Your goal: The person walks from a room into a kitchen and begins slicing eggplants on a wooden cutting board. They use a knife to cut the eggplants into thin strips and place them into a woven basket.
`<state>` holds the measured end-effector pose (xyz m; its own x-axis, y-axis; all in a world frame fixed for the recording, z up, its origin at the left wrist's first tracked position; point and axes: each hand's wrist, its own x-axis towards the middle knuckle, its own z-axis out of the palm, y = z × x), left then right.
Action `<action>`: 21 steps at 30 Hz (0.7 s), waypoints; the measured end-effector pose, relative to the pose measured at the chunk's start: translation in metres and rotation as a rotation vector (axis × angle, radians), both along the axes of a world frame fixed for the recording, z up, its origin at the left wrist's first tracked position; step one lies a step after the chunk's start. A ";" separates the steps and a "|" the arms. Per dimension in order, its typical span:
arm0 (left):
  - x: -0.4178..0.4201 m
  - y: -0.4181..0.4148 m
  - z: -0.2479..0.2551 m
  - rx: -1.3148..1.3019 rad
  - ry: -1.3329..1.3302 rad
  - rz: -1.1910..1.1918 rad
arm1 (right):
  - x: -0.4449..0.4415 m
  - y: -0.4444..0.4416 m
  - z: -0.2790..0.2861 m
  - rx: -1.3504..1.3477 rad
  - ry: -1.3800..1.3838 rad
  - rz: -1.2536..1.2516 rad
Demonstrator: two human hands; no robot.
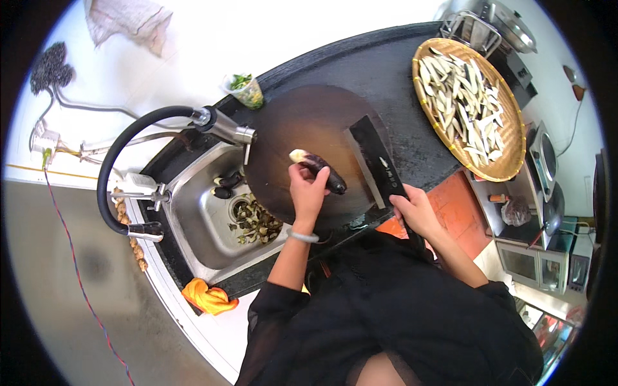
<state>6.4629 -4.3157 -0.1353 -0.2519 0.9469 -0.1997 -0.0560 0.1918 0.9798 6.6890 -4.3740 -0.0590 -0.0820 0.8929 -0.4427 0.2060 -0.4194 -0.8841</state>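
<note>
My left hand (309, 187) grips a dark purple eggplant (324, 170) over the round wooden chopping board (285, 120); its pale end points to the upper left. In my right hand (411, 208) is the handle of a black-faced cleaver (377, 161), its blade over the board's right part with the bright edge facing the eggplant. Whether the eggplant touches the board I cannot tell. To the right, a round woven bamboo tray (512, 140) holds many cut eggplant strips (458, 103). More small eggplants (229, 180) lie in the steel sink, near a pile of eggplant trimmings (256, 222).
Left of the board are the steel sink (193, 217) and a black flexible faucet (113, 154). A plastic cup of chopped greens (247, 91) stands behind the board's left edge. An orange cloth (207, 296) lies at the sink's near corner. Metal cookware (507, 29) stands beyond the tray.
</note>
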 end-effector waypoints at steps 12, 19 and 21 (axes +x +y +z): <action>0.026 0.022 -0.023 -0.070 -0.003 -0.019 | 0.027 0.020 -0.010 -0.027 -0.136 0.049; 0.044 0.027 -0.016 -0.114 -0.060 -0.083 | 0.037 0.024 -0.031 0.149 -0.377 0.136; 0.047 0.027 -0.014 -0.087 -0.130 -0.066 | 0.033 0.023 -0.032 0.158 -0.340 0.158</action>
